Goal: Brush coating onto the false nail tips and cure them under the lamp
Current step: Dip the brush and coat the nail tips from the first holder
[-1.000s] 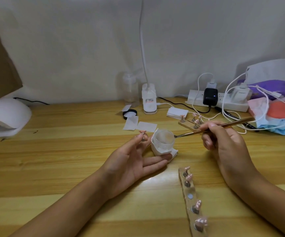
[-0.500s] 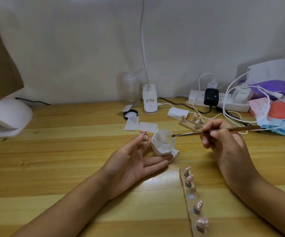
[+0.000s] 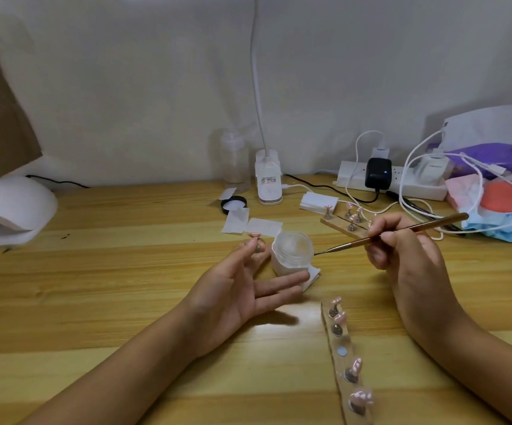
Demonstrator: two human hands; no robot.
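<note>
False nail tip (image 3: pixel 254 236) on its small stand sits pinched between thumb and forefinger of our left hand (image 3: pixel 236 289), just left of the open frosted jar (image 3: pixel 293 251); the other fingers lie straight by the jar's base. Our right hand (image 3: pixel 408 256) grips the brush (image 3: pixel 402 232), bristles at the jar's right rim. We judge a heavy load could drip onto the wooden table (image 3: pixel 126 302), or a nudge could tip the jar. So slight a pinch could let the tip twist.

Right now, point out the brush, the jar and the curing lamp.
brush (image 3: pixel 348 246): head view, metal ferrule.
jar (image 3: pixel 293 251): head view, frosted side wall.
curing lamp (image 3: pixel 12 204): head view, white domed top.
</note>
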